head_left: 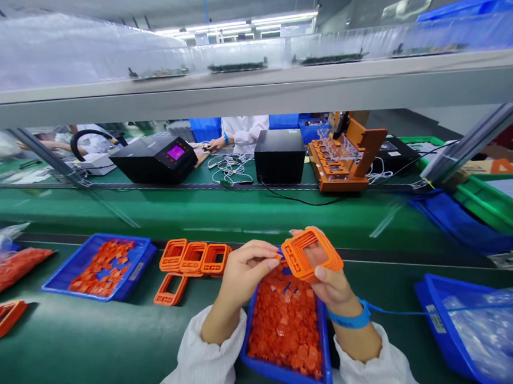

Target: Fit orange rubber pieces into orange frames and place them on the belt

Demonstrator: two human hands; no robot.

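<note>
In my right hand (pixel 335 289) is a small stack of orange plastic frames (pixel 296 264), rounded squares with a large opening and small slots along one side. The thumb presses on the near edge and the fingers are behind. My left hand (pixel 248 269) pinches thumb and fingertips together just left of the stack; what lies between them is too small to make out. Below both hands, a blue tray (pixel 247 358) holds many small flat orange pieces (pixel 285 326). A blue wrist strap (pixel 350 319) with a cord circles my right wrist.
Left of my hands stand stacked orange frames (pixel 193 257), a loose orange frame (pixel 170 289) and a blue tray (pixel 142 266) of orange pieces. A blue bin (pixel 444 325) holding clear plastic bags is at right. Behind are black boxes (pixel 279 156), an orange fixture (pixel 343 161) and a co-worker's sleeve (pixel 251 130).
</note>
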